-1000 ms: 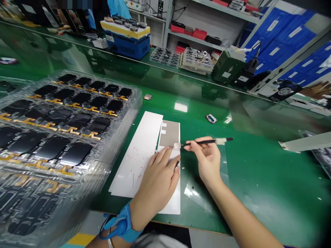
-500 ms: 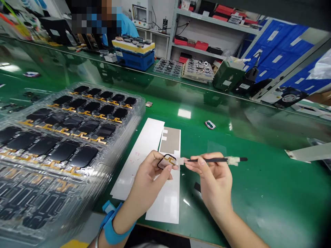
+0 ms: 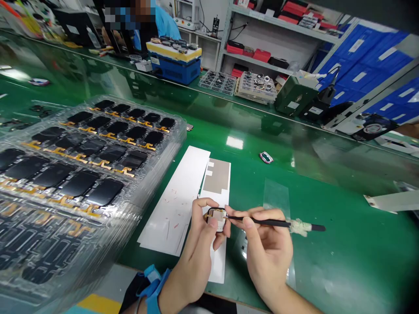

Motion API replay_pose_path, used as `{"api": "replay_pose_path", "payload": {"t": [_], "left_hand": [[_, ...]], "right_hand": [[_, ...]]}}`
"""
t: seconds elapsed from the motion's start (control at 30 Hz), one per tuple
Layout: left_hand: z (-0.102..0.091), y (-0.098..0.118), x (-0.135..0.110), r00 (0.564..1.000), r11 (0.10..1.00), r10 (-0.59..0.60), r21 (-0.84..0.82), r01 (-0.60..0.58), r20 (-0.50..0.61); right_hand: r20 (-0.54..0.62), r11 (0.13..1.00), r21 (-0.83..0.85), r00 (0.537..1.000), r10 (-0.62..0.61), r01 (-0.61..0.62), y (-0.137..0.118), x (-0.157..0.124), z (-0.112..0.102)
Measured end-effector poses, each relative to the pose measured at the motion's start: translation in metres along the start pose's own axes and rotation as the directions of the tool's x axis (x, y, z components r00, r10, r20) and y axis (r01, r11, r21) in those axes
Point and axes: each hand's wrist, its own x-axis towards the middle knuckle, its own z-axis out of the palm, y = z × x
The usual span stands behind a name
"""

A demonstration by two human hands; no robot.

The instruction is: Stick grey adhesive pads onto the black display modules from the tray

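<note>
My left hand [image 3: 198, 244] is closed on a small rounded black screen part [image 3: 216, 219] with an orange flex strip, held above the white sheets [image 3: 183, 192]. My right hand [image 3: 266, 250] pinches black tweezers [image 3: 278, 223] wrapped with pale tape near the back end. The tweezer tips rest on the face of the screen part, where a small pale patch lies. A grey sticker sheet [image 3: 216, 175] lies on the white backing just beyond my hands. A blue strap [image 3: 153, 285] circles my left wrist.
A stack of clear trays [image 3: 81, 157] with several black screen parts fills the left. A small framed part [image 3: 266, 157] and a clear film [image 3: 276, 196] lie on the green table. Another person sits at the back beside a blue machine [image 3: 173, 61]; shelves and blue bins stand beyond.
My left hand lifted the screen part off the white sheet and both hands drew nearer to me. The pale patch on the tweezer tips now sits on the part's face.
</note>
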Motion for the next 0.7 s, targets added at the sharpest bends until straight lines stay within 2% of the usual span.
{"api": "replay_pose_path", "payload": {"t": [0.1, 0.27, 0.7], "left_hand": [[0.007, 0.006, -0.005, 0.998, 1.0, -0.011, -0.011, 0.01, -0.063], [0.013, 0.015, -0.009, 0.998, 0.998, -0.032, -0.047, 0.029, -0.057], [0.007, 0.004, -0.008, 0.998, 1.0, -0.005, -0.031, 0.003, -0.057]], "right_hand": [[0.024, 1.0, -0.002, 1.0, -0.004, 0.004, 0.001, 0.0, 0.001], [0.054, 1.0, 0.004, 0.999, 0.0, 0.0, 0.003, 0.0, 0.0], [0.057, 1.0, -0.02, 0.998, -0.017, 0.019, 0.001, 0.0, 0.002]]}}
